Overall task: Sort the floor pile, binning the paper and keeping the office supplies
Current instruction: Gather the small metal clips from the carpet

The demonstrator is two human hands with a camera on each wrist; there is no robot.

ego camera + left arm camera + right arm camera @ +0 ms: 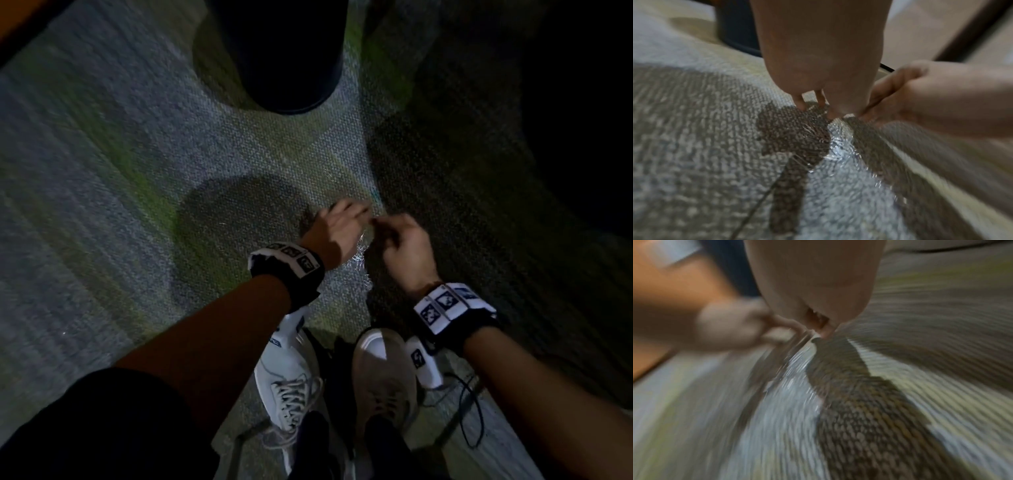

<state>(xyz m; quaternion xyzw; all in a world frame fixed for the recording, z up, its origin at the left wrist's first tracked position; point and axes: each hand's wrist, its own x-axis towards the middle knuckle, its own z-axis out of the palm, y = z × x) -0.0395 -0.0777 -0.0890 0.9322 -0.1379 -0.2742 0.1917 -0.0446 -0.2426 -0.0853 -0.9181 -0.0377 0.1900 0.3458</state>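
Clear, crinkled plastic film [835, 142] is pinched between the fingertips of both hands, which meet just above the carpet. Left hand [337, 228]: fingers [800, 101] pointed downward and drawn together at the tips on the upper edge of the film; how many fingers make contact cannot be told. Right hand [406, 248]: fingers curled inward, tips [825, 331] closed on the same film edge just beside the left fingertips. The film hangs and spreads from the pinch down toward the carpet, showing bright glints; whether its lower edge rests on the floor cannot be told. Woven carpet [137, 178] in grey, blue-grey and green patches covers the floor, with shadows of the hands and arms cast on it. A dark round bin [284, 61] stands on the carpet well ahead of the hands. Both wrists carry black bands with white marker blocks. Two light-coloured laced shoes [291, 377] stand below the hands, with a thin dark cable [474, 411] beside the right shoe. The head view shows the bin, shoes and room layout but renders the film only as faint glints [358, 255]. The left wrist view shows the film's creases most sharply. The right wrist view is heavily motion-blurred; film [797, 369] and left hand [731, 326] appear smeared.
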